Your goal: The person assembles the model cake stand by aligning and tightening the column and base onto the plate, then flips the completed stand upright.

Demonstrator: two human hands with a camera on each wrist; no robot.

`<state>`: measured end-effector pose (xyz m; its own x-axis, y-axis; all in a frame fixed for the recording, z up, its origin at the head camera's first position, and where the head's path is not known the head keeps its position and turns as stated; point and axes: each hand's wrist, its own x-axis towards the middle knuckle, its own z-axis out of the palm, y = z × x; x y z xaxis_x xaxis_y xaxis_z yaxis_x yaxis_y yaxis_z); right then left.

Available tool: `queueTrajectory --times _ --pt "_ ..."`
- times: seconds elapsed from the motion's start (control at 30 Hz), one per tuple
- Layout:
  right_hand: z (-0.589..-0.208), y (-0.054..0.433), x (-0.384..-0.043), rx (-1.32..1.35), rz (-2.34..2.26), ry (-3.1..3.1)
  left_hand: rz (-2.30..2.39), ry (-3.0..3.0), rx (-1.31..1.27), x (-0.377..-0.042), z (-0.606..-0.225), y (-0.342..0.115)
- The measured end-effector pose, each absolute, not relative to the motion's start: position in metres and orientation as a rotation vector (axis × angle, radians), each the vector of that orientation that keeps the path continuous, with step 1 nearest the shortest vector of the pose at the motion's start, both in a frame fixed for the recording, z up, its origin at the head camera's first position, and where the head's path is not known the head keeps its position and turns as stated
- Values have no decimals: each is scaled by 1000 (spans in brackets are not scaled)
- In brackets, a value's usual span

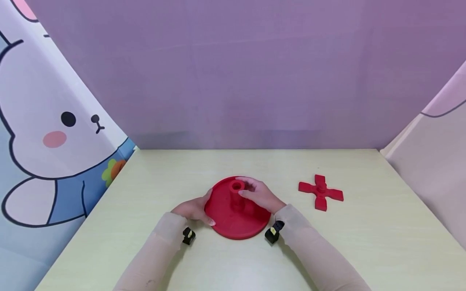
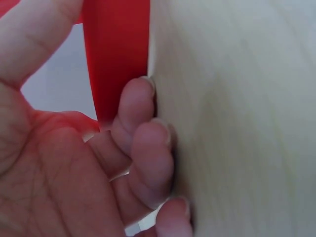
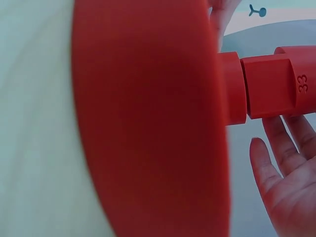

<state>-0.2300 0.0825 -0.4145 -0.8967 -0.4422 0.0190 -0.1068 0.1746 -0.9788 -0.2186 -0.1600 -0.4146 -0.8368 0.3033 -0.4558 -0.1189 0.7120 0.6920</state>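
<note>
A round red base (image 1: 233, 230) with a raised edge lies flat on the table. From its middle rises a hollow red post (image 1: 236, 201), upright. My left hand (image 1: 193, 209) holds the base's left edge; in the left wrist view its curled fingers (image 2: 150, 158) meet the red rim (image 2: 121, 54) by the tabletop. My right hand (image 1: 263, 197) grips the post near its top, thumb in front. The right wrist view shows the post (image 3: 274, 84) marked "33", standing on a short collar (image 3: 235, 89) with a thin seam between them.
A red four-armed cross piece (image 1: 320, 192) lies on the table to the right of the base. The pale wooden table (image 1: 174, 169) ends at a purple backdrop (image 1: 233, 81). A rabbit-print cloth (image 1: 43, 101) hangs on the left, a pale one on the right.
</note>
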Motion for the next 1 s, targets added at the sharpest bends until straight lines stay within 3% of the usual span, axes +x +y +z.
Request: queueTrajectory --times 1.0 --pt "-420 78 -231 -522 -1870 2181 1033 2339 209 -218 -413 -162"
